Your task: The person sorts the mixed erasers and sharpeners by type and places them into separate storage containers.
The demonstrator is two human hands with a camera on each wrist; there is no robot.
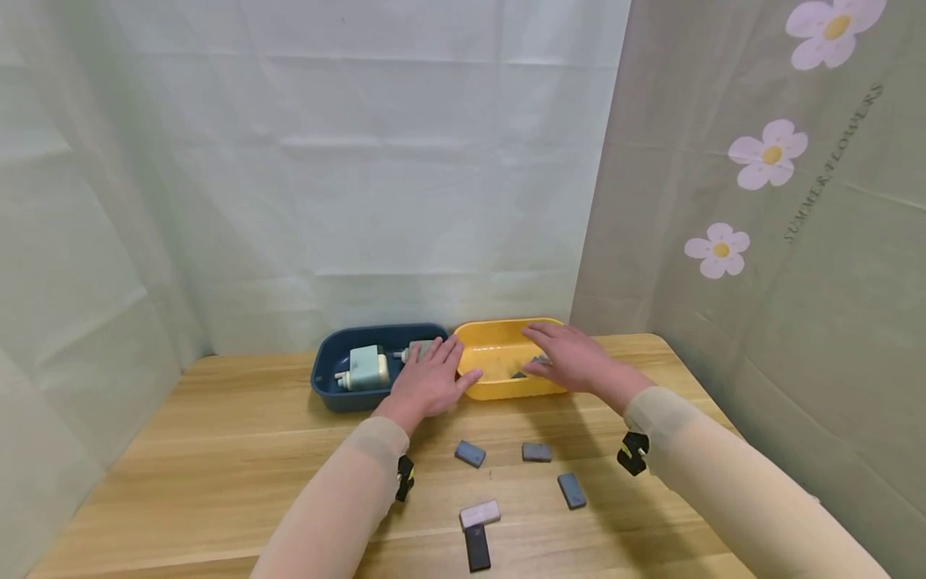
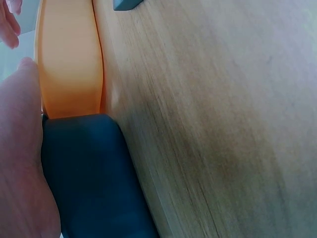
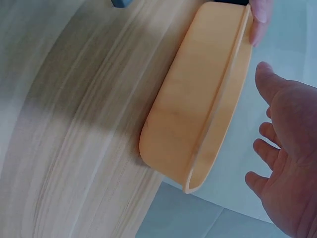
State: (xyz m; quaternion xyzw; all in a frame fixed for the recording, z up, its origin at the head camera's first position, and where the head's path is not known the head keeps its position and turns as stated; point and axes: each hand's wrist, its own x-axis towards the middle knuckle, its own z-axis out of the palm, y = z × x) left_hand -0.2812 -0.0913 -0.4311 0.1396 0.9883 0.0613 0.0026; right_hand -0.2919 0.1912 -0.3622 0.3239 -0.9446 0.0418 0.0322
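My left hand (image 1: 430,382) reaches over the right end of a dark blue bin (image 1: 340,402), fingers spread and nearly straight, its thumb by the left end of a yellow bin (image 1: 506,390). Whether it touches either rim I cannot tell. Above the yellow bin's right part is my right hand (image 1: 575,359), fingers apart and loosely bent; the right wrist view shows nothing in its palm. Small dark pieces (image 1: 518,375) lie inside the yellow bin, partly hidden by that hand. In the blue bin sits a boxy pale blue-green thing (image 1: 367,367) with a small spout; a similar one is partly covered by the left hand.
On the wooden table (image 1: 217,450) lie several small flat blocks: a blue-grey one (image 1: 470,453), a grey one (image 1: 537,452), another blue-grey one (image 1: 571,490), a pale lilac one (image 1: 481,514) and a black one (image 1: 477,548). Cloth curtains (image 1: 376,177) stand behind the bins.
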